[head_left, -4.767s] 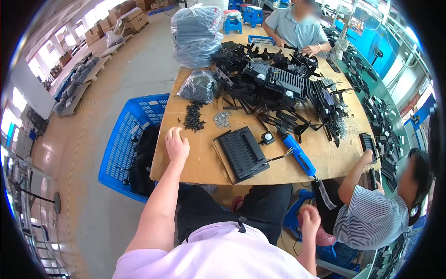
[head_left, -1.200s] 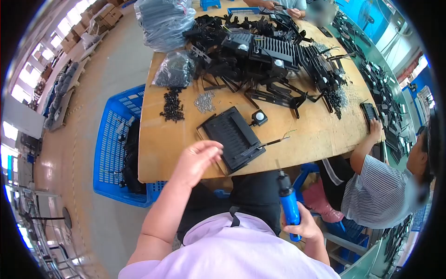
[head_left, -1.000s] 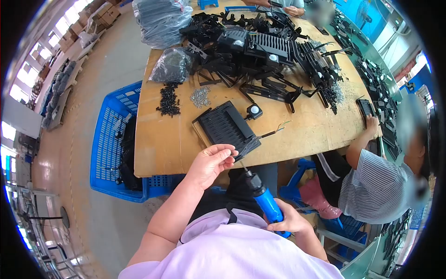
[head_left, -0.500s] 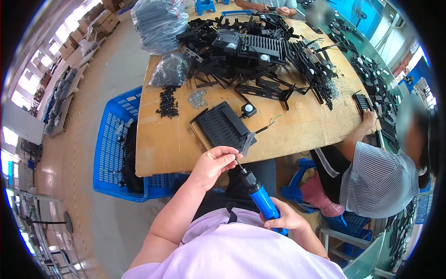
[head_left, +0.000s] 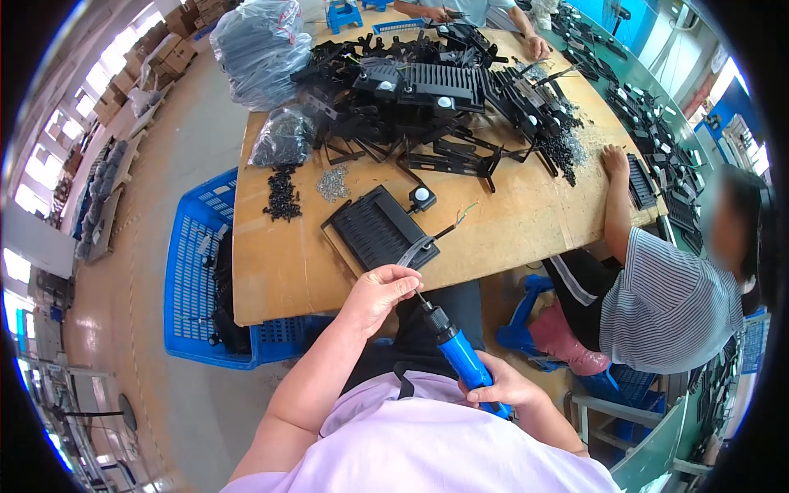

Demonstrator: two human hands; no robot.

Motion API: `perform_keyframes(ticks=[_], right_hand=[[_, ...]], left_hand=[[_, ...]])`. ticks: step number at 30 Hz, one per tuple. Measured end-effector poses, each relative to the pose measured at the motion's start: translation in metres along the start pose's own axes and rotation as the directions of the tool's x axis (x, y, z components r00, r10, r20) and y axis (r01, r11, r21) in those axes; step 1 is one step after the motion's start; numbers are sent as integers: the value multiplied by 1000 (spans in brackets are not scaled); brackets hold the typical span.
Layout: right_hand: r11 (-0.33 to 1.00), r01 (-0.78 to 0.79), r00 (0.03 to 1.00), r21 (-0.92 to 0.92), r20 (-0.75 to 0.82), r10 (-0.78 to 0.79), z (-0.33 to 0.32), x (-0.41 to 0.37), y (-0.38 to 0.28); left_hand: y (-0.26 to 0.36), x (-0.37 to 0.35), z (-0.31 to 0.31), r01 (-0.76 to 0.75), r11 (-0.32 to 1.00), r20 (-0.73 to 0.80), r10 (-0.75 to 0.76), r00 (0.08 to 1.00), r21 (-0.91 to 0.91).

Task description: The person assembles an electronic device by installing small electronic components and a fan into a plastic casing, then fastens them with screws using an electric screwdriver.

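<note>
At table edge, smooth blue screwdriver (head_left: 466, 360), ribbed black housing (head_left: 380, 228)

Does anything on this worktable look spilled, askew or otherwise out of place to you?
One spot, toward the table's right side: small silver parts lie strewn loose over the tabletop beside small black parts, perhaps spilled, whereas the silver pile near the finned housing is more compact. I see no clear damage.
</note>
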State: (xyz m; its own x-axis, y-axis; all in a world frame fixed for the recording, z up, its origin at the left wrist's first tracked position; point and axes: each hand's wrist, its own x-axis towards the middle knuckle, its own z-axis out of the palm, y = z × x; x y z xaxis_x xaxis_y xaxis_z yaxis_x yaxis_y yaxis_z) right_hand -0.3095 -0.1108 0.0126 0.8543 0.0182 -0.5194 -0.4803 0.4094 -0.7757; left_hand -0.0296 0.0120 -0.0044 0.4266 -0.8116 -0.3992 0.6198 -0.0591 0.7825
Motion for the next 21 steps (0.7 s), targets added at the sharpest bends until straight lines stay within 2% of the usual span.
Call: perform_keyframes(ticks=[6, 9, 16, 19, 21], right_hand=[[994, 19, 998, 112, 51, -24, -10, 7, 10], [990, 20, 996, 139, 78, -31, -10, 8, 7], [992, 30, 994, 122, 97, -42, -12, 9, 15], [992, 45, 996, 118, 75, -54, -13, 9, 18], [994, 42, 997, 98, 53, -48, -15, 9, 13]], left_hand=[[-3, 0, 0, 47, 993, 49, -42, 998, -109], [-5, 1, 2, 21, 996, 18, -20, 1000, -84], [-2, 1, 3, 46, 989, 21, -50, 999, 140], [7, -8, 13, 36, 980, -26, -32, 999, 194], [11, -16, 8, -88, 914, -102, 139, 985, 396]])
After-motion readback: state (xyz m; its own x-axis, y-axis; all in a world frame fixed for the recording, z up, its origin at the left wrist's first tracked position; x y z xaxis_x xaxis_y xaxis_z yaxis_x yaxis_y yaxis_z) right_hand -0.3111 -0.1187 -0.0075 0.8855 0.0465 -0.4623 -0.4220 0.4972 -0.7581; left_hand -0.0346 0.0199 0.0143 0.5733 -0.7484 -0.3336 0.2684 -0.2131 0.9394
